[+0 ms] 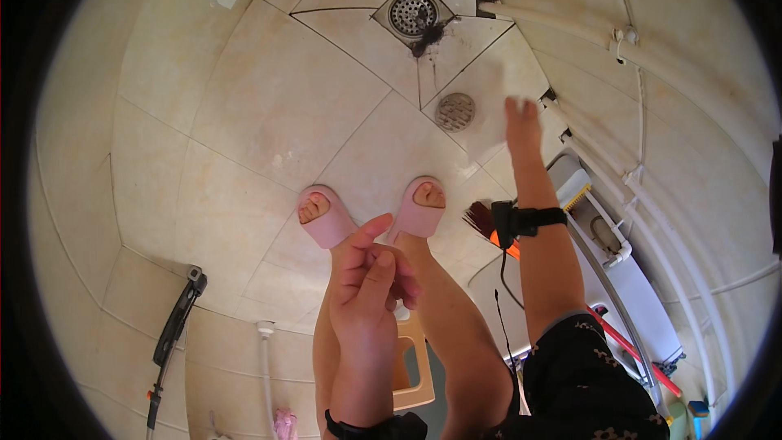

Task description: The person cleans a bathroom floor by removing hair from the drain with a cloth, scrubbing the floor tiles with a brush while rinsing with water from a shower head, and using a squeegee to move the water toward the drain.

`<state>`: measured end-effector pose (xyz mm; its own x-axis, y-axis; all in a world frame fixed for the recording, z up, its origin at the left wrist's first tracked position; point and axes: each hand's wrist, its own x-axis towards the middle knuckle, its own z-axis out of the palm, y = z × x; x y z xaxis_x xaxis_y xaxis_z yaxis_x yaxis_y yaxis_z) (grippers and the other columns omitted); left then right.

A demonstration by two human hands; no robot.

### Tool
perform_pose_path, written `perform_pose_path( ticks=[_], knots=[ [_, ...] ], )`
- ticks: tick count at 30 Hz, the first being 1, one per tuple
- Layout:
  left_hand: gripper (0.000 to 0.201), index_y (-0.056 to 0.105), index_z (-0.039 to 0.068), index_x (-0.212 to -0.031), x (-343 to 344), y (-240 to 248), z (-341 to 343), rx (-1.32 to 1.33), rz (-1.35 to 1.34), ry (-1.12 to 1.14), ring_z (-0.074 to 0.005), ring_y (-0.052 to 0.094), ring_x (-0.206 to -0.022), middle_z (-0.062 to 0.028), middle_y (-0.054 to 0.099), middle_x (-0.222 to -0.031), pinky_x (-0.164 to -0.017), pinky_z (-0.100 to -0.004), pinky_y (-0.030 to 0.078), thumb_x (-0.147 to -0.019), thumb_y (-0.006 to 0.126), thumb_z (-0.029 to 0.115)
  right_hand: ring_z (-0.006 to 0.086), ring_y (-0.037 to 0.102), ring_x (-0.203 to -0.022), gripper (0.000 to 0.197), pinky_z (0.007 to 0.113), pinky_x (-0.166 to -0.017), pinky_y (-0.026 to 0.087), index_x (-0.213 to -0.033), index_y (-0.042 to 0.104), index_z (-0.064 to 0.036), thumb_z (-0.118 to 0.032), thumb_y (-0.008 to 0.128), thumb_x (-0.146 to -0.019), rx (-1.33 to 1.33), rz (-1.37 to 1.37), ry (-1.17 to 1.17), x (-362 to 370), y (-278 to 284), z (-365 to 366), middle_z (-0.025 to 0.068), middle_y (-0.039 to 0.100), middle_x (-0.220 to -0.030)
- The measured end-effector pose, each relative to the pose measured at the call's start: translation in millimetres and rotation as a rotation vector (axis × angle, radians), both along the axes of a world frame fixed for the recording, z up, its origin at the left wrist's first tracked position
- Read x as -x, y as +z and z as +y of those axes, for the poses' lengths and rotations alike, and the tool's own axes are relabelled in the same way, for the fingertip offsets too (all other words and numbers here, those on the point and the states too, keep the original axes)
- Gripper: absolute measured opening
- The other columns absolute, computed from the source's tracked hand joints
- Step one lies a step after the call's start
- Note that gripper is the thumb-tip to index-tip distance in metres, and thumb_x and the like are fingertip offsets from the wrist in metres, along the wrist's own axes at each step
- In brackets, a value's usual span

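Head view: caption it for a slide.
Right hand outstretched, left hand over the legs; a round grate and dark clump lie near the floor drain.

Round cover (455, 112): grey-brown. Clump (428, 39): black. Slippers (327, 231), 2: pink. Floor tiles (269, 98): cream. Sleeve (566, 371): black, pale floral print. Pipes (562, 22): white.

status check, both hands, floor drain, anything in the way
Left hand half-curled, no object visible in it. Right hand blurred, right of round greyish cover. Dark matted clump partly over round silver metal drain.
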<state>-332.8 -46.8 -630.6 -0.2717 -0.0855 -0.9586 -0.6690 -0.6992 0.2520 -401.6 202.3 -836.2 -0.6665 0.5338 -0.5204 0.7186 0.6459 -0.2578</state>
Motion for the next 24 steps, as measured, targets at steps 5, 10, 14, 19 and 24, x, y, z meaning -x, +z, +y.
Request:
perform_pose_path(
  ticks=[5,10,14,19,24],
  knots=[
    [0.029,0.049,0.001,-0.117,1.7,0.3,-0.9,-0.043,0.002,0.001,-0.0094,0.049,-0.055,-0.0031,0.053,-0.074,-0.048,-0.0203,0.038,-0.09,0.044,0.01,0.0319,0.052,-0.094,0.025,0.04,-0.081,0.042,-0.1,0.056,-0.006,-0.008,0.059,-0.075,-0.022,0.638,0.628,68.5,5.4,-43.9,0.0121,0.057,-0.097],
    [0.029,0.049,0.001,-0.117,-0.4,-4.0,-5.5,-0.077,0.046,0.031,-0.0097,0.049,-0.055,-0.003,0.054,-0.074,-0.048,-0.0204,0.038,-0.09,0.044,0.01,0.0273,0.052,-0.098,0.032,0.038,-0.086,0.044,-0.099,0.059,-0.0132,-0.005,0.059,-0.068,0.113,0.221,0.99,56.1,-36.1,-71.3,0.0069,0.053,-0.11],
    [0.029,0.049,0.001,-0.117,-0.7,-1.6,-13.7,-0.055,0.032,0.056,-0.0099,0.049,-0.055,-0.0033,0.054,-0.073,-0.048,-0.0205,0.038,-0.091,0.043,0.01,0.0288,0.051,-0.105,0.034,0.037,-0.09,0.043,-0.099,0.06,-0.0132,-0.007,0.059,-0.066,0.084,0.139,0.946,36.7,-31.6,-87.8,0.0082,0.052,-0.117],
    [0.029,0.049,0.0,-0.117,-0.2,-1.0,-20.4,-0.066,0.029,0.074,-0.0102,0.049,-0.054,-0.004,0.054,-0.073,-0.047,-0.0208,0.038,-0.09,0.043,0.009,0.0344,0.049,-0.107,0.04,0.04,-0.093,0.04,-0.107,0.055,-0.0068,0.0,0.052,-0.068,0.189,0.367,0.469,58.1,-53.8,-70.8,0.016,0.054,-0.112],
    [0.03,0.048,0.001,-0.12,-1.3,-2.7,-26.4,-0.103,0.055,0.068,-0.0095,0.051,-0.057,-0.0041,0.054,-0.074,-0.05,-0.0205,0.04,-0.091,0.043,0.007,0.0369,0.038,-0.116,0.066,0.042,-0.099,0.034,-0.13,0.043,-0.0105,-0.016,0.071,-0.07,-0.203,0.248,0.716,46.2,-98.8,-98.8,0.0182,0.038,-0.133]
  ],
)
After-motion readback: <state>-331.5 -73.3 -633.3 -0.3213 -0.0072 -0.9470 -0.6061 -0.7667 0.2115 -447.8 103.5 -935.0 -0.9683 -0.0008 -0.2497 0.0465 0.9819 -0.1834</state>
